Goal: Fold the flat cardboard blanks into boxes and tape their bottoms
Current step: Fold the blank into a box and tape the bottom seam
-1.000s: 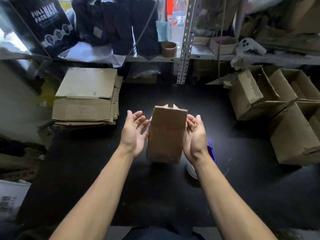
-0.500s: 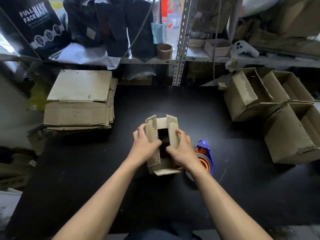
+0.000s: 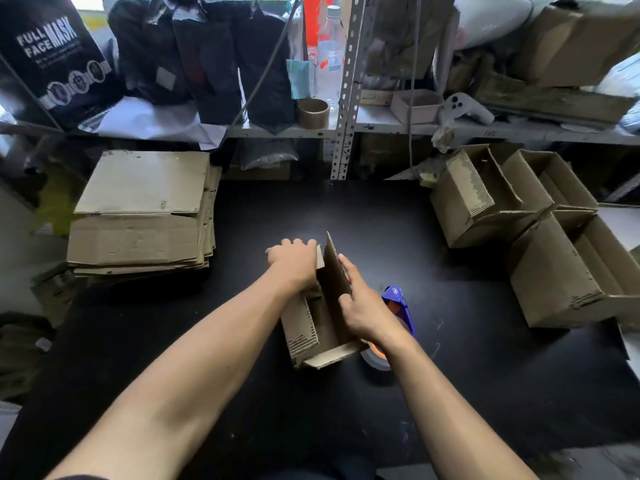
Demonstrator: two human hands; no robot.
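Black worktop (image 3: 467, 393) under cluttered metal shelving. Left of frame: stack of flat blanks (image 3: 142, 216), none in work.

Centre: box (image 3: 320, 313) stands on the worktop with its flaps up. Your left hand (image 3: 294, 263) curls over the far left flap and presses it down. Your right hand (image 3: 363, 306) lies along the upright right flap (image 3: 334, 268), fingers nearly straight, thumb on the near face; a loose hold, not a clamp.

Risks, as judged:
- Right flap springs back if you release before tape goes on.
- Flaps folded out of order leave a skewed bottom seam.
- Tape dispenser (image 3: 398, 306) sits just beside your right wrist; an elbow could knock it.

Right of frame: three finished boxes (image 3: 561, 271) lie on their sides; what shows of their insides looks empty.
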